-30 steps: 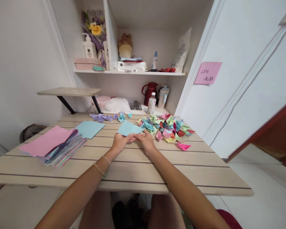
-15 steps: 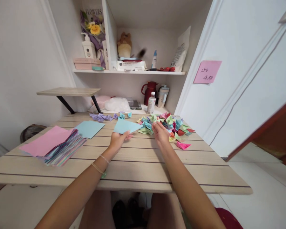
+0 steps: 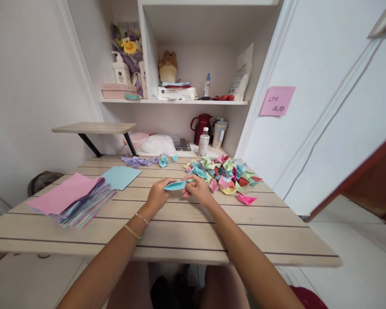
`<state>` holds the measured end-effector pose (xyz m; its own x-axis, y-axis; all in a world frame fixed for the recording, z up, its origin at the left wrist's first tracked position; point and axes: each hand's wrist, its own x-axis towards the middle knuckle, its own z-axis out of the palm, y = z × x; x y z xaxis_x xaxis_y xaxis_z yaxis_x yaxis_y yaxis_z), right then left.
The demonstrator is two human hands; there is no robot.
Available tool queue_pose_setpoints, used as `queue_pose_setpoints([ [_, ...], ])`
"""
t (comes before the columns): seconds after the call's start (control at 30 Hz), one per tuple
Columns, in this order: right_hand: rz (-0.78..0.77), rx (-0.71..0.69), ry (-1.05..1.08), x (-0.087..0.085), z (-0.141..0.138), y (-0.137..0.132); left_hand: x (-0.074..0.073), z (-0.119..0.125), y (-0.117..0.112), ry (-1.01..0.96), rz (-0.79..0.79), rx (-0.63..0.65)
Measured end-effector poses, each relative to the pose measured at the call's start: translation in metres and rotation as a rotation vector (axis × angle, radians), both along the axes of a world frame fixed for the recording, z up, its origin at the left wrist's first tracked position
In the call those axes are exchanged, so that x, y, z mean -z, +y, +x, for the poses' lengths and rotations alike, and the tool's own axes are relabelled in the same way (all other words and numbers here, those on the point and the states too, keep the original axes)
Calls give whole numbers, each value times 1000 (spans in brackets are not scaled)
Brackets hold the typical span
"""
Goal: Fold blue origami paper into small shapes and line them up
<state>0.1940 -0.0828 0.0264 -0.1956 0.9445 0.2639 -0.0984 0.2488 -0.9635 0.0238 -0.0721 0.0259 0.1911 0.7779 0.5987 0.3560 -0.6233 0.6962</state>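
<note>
A piece of folded light-blue paper is held just above the table between both hands. My left hand pinches its left end, and my right hand grips the right end with bent fingers. Beyond my right hand lies a heap of folded paper boats in many colours, with a bright pink one at its near edge. To the left, light-blue sheets lie flat beside a thick stack of coloured paper topped with pink.
Small purple folded papers and blue ones line the back of the slatted table. A bottle, a dark red jug and a tumbler stand behind. A small raised shelf overhangs the back left.
My right hand has moved left from beside the heap and taken hold of the blue paper. The paper was a flat triangle in my left hand; now it appears narrower. The view has shifted slightly.
</note>
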Motion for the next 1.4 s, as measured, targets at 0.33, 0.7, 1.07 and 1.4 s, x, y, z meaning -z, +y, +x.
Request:
queue_pose_setpoints([
  [0.33, -26, -76, 189, 8, 7, 11, 9, 12, 7, -393, -443, 288],
  [0.7, 252, 144, -184, 7, 18, 15, 5, 6, 10, -447, -366, 127],
  [1.07, -45, 244, 176, 12, 7, 16, 6, 14, 5, -479, -480, 219],
  [1.4, -8, 328, 128, 15, 8, 18, 5, 14, 2, -483, -515, 244],
])
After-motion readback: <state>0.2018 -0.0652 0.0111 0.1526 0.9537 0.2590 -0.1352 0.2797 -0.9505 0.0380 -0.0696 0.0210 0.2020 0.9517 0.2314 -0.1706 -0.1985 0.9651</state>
